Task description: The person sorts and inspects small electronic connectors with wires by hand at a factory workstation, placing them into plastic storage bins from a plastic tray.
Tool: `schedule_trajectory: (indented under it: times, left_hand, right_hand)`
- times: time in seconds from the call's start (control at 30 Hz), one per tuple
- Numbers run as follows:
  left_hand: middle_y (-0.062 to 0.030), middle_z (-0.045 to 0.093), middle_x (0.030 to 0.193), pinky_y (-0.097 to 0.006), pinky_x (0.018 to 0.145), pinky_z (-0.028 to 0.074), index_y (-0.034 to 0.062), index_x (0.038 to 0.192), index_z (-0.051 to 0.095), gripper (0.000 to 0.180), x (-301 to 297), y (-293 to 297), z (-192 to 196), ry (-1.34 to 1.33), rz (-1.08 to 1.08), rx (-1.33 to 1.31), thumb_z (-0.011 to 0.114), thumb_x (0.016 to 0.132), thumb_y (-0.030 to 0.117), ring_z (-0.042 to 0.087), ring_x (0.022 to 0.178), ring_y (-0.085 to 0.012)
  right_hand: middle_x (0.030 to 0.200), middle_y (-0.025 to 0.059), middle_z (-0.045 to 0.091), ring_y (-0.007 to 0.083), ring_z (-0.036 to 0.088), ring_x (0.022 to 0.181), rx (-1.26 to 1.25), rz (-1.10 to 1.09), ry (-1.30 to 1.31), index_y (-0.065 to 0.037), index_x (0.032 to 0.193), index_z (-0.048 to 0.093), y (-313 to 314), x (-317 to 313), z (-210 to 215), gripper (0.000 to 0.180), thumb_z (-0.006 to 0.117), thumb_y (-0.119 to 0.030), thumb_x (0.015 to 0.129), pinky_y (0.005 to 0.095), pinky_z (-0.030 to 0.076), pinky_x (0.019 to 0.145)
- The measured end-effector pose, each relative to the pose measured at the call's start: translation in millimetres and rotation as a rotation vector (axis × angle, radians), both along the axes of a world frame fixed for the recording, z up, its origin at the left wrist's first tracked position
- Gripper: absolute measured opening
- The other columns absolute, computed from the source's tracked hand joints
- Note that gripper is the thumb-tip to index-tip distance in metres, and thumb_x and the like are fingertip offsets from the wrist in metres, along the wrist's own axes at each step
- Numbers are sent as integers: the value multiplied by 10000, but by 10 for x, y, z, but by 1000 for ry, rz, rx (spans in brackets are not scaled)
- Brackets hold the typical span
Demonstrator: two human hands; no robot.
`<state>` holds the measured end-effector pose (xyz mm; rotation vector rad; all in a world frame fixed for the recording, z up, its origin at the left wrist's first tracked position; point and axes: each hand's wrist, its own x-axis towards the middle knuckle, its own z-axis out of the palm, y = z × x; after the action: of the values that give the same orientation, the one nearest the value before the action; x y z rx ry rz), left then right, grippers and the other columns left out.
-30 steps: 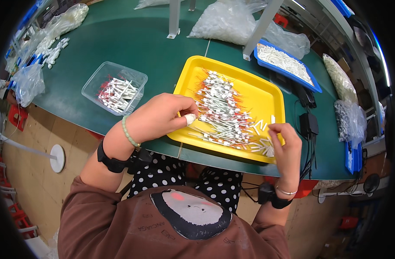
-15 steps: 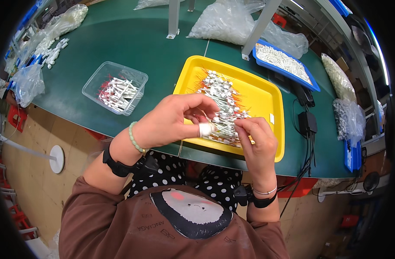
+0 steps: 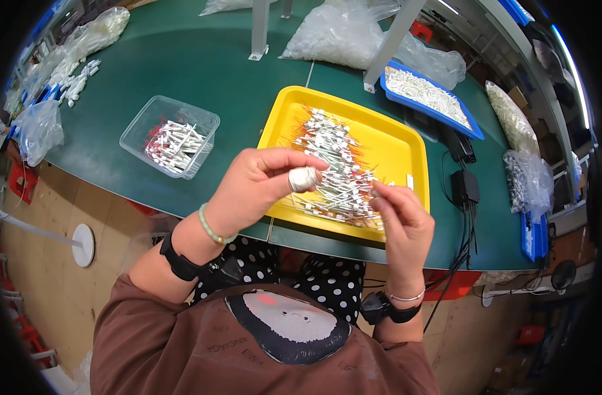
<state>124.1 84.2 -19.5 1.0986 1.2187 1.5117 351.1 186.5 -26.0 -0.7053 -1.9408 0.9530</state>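
Observation:
My left hand [image 3: 261, 181] and my right hand [image 3: 401, 217] are raised together above the near edge of a yellow tray [image 3: 399, 148]. Between their fingertips they pinch a thin white wire piece [image 3: 343, 187] with a small white connector. A taped thumb tip shows on my left hand. A heap of the same thin wires with white connectors and red ends [image 3: 334, 164] lies in the tray under my hands.
A clear plastic box [image 3: 170, 136] with similar pieces stands left on the green table [image 3: 182, 59]. A blue tray [image 3: 429, 99] of white parts and plastic bags [image 3: 340, 33] lie behind. Metal posts [image 3: 260, 29] rise at the back. Cables and a black adapter [image 3: 464, 187] sit right.
My right hand came from the tray's right corner to meet my left hand, and both rose slightly, now holding a wire piece between them.

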Motion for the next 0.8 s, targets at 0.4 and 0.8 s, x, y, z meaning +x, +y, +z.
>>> schedule_trajectory:
  times: [0.4,0.8]
  left_hand:
    - [-62,733,996,-234,824,562,-24,1132,733,207,137,-4,-106,-60,-8,-17,666,985,105,688,876,-100]
    - [-16,669,920,-224,750,550,50,1218,578,235,92,43,12,-205,-294,-186,593,1002,139,660,822,-89]
  right_hand:
    - [949,99,682,174,666,857,24,92,57,27,1066,733,-138,-88,-85,188,703,62,884,256,532,752]
    - [950,126,707,255,698,797,672,119,34,14,1080,710,-112,-182,-59,289,738,88,803,325,567,658]
